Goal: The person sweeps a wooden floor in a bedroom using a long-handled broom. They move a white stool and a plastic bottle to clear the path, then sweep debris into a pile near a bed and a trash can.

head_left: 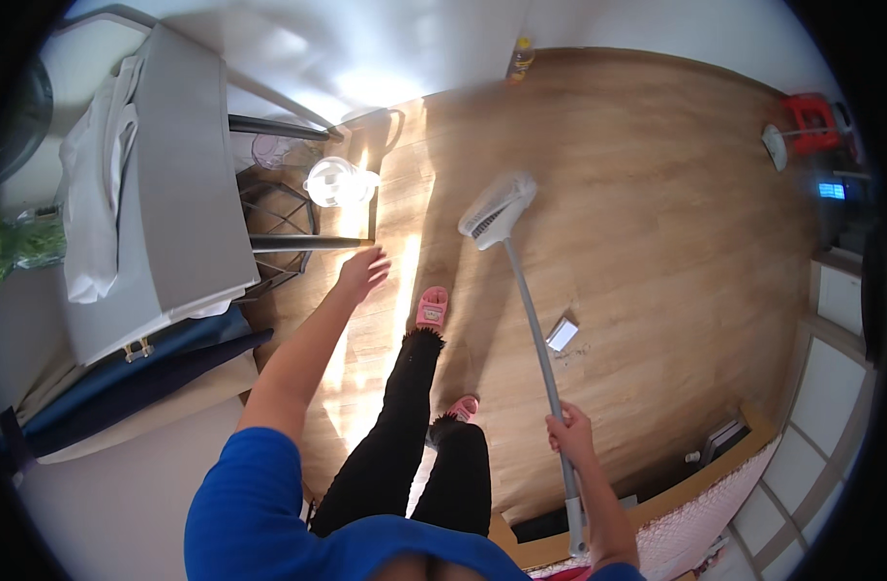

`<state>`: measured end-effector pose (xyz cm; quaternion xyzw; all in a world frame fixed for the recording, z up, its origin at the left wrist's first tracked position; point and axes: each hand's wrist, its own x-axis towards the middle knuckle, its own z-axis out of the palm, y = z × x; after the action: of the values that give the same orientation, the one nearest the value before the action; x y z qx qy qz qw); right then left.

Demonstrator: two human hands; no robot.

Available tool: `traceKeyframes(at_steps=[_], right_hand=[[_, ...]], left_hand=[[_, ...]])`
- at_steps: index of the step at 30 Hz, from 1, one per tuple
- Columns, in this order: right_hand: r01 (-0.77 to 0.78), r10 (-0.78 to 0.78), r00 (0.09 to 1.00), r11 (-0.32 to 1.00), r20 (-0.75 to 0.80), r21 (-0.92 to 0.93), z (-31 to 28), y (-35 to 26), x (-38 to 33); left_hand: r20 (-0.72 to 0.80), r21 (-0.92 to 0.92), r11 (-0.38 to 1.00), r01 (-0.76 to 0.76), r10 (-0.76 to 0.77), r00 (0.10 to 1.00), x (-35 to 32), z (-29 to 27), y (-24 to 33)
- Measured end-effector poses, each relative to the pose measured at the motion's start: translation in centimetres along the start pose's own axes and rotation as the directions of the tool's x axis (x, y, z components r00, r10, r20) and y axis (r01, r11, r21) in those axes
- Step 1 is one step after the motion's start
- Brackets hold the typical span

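Observation:
My right hand is wrapped round the grey pole of a long-handled broom. Its white head, with a dark ridged strip, is out ahead of my feet, slightly blurred. My left hand holds nothing; it hovers with fingers apart near the dark table leg. To the right of the pole, a small white box-like thing lies on the wooden floor, with dark crumbs scattered about it. A pink slipper is on my forward foot, and its pair is on the other.
At the left stands a table under a grey cover, with a white cloth on it. Below it are a black wire frame and a clear round container. A yellow-capped bottle stands by the wall; a red stool is far right.

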<state>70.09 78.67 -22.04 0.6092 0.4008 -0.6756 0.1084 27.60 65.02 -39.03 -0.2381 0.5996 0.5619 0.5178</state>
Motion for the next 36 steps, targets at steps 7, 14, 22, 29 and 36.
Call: traceKeyframes(at_steps=[7,14,22,29,36], right_hand=[[-0.108,0.103,0.975,0.994,0.199,0.016,4.4,-4.8,5.5],[-0.308,0.303,0.936,0.951,0.178,0.003,5.0,-9.9,10.3],[-0.259,0.298,0.935,0.944,0.190,-0.205,3.7,-14.6,10.1],[-0.273,0.314,0.932,0.937,0.181,-0.219,1.0,-18.1,9.3],[-0.427,0.394,0.872,0.902,0.292,0.057,-0.7,-18.6,7.2]], left_hand=[[-0.235,-0.519,0.853,-0.055,-0.080,0.969,17.6,2.0,4.7],[-0.308,-0.657,0.746,-0.107,-0.137,0.942,25.7,2.0,7.4],[-0.328,-0.781,0.556,-0.285,0.024,0.944,28.0,-0.9,4.5],[-0.329,-0.641,0.699,-0.319,0.126,0.936,24.8,-4.7,-1.2],[-0.513,-0.408,0.870,-0.277,0.033,0.858,22.9,-2.8,-2.3]])
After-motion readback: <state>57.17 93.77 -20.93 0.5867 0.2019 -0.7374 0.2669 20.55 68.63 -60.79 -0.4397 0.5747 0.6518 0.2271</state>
